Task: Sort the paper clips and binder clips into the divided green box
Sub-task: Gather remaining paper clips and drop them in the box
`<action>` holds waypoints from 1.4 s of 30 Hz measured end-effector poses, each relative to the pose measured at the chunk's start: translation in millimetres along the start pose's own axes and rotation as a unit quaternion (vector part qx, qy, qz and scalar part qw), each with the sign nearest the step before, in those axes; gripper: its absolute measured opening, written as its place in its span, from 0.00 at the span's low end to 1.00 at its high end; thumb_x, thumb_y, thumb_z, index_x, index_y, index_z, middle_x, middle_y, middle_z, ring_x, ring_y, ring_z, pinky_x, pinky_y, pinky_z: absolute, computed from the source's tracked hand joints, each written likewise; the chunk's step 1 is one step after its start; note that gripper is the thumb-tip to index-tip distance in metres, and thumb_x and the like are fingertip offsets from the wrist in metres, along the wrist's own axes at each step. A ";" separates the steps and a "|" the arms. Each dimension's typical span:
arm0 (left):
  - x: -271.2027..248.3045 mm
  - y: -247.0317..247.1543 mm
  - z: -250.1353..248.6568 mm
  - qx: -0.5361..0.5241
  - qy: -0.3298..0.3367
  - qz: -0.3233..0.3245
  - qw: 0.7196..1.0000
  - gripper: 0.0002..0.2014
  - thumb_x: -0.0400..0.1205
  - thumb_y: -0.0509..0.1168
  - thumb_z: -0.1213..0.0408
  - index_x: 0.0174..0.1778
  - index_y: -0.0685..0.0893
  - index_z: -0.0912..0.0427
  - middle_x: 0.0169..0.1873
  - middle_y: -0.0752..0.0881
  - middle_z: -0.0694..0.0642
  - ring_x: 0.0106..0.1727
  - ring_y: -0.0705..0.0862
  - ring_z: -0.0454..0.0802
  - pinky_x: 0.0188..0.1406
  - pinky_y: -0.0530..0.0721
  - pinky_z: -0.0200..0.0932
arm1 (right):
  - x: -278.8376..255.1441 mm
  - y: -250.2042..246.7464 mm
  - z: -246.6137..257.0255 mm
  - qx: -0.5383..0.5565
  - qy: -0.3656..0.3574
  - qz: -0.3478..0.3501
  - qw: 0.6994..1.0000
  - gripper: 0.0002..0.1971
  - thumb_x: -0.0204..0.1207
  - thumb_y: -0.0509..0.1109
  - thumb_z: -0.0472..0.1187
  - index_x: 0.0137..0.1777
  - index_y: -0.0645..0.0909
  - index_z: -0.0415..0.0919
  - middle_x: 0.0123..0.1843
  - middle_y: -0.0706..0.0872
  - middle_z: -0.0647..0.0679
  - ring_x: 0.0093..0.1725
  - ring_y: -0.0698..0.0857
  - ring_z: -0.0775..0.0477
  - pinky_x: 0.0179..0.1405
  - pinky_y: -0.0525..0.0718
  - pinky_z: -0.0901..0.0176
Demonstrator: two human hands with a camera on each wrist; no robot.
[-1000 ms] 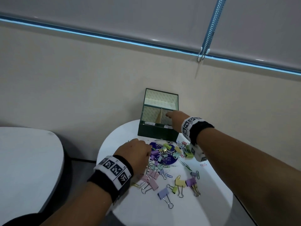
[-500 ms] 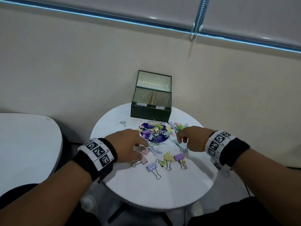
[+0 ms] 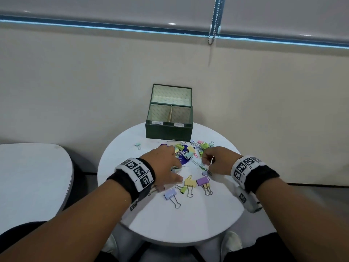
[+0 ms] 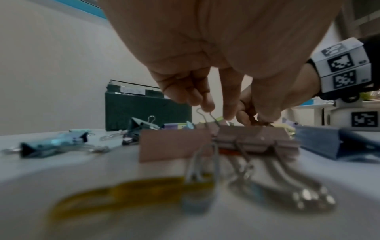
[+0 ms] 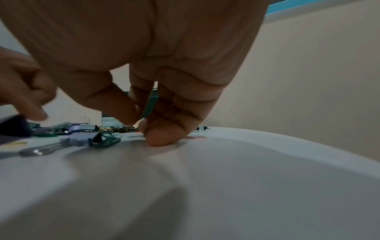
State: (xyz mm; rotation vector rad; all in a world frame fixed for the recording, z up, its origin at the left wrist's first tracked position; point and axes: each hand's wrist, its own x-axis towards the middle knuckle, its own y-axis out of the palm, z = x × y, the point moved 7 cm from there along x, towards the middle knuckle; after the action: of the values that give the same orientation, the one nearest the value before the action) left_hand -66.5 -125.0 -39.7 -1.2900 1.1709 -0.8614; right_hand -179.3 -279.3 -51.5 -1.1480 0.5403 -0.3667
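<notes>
Fingertips [image 4: 207, 105] of the left hand [image 3: 164, 165] pinch a binder clip's wire handle, the right hand [image 3: 217, 159] curls onto a paper clip, both picking from the pile in front of the green box [image 3: 169, 129], whose compartments sit open for sorting.

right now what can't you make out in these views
- Green box labels: head view, too small to read.
- Box floor: head view, hidden by its front wall.
- Left hand grip: head view, fingertips hidden by its back.
- Right hand hold: right wrist view, blurred.
- Nearest binder clips: left wrist view, blurred.
</notes>
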 end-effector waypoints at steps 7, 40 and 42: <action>16.4 2.9 1.1 -0.012 -0.008 -0.004 1.000 0.13 0.80 0.69 0.45 0.58 0.87 0.43 0.54 0.73 0.46 0.63 0.71 0.48 0.59 0.75 0.44 | 2.1 7.7 -1.1 -0.009 -0.014 -0.042 0.999 0.14 0.80 0.60 0.39 0.50 0.80 0.63 0.44 0.82 0.62 0.43 0.84 0.57 0.42 0.83 0.63; 12.0 -13.2 -7.5 -0.072 -0.032 -0.053 0.996 0.12 0.83 0.60 0.67 0.54 0.85 0.48 0.53 0.85 0.46 0.50 0.81 0.47 0.47 0.74 0.37 | 8.8 5.7 1.9 -0.056 0.014 -0.050 0.997 0.03 0.75 0.69 0.46 0.43 0.81 0.49 0.42 0.85 0.53 0.44 0.83 0.49 0.39 0.80 0.59; 12.4 -11.5 -8.9 -0.083 -0.026 -0.042 0.995 0.15 0.84 0.58 0.71 0.59 0.83 0.48 0.50 0.84 0.46 0.49 0.81 0.47 0.46 0.74 0.38 | 9.0 9.3 5.0 -0.052 0.002 -0.043 0.998 0.02 0.75 0.70 0.43 0.44 0.83 0.47 0.43 0.87 0.52 0.43 0.84 0.50 0.38 0.80 0.61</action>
State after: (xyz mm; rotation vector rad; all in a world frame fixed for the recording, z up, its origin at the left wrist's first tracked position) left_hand -70.6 -140.7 -29.5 -1.4972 1.1740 -0.7999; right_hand -169.0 -276.9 -60.5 -1.2733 0.5203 -0.4185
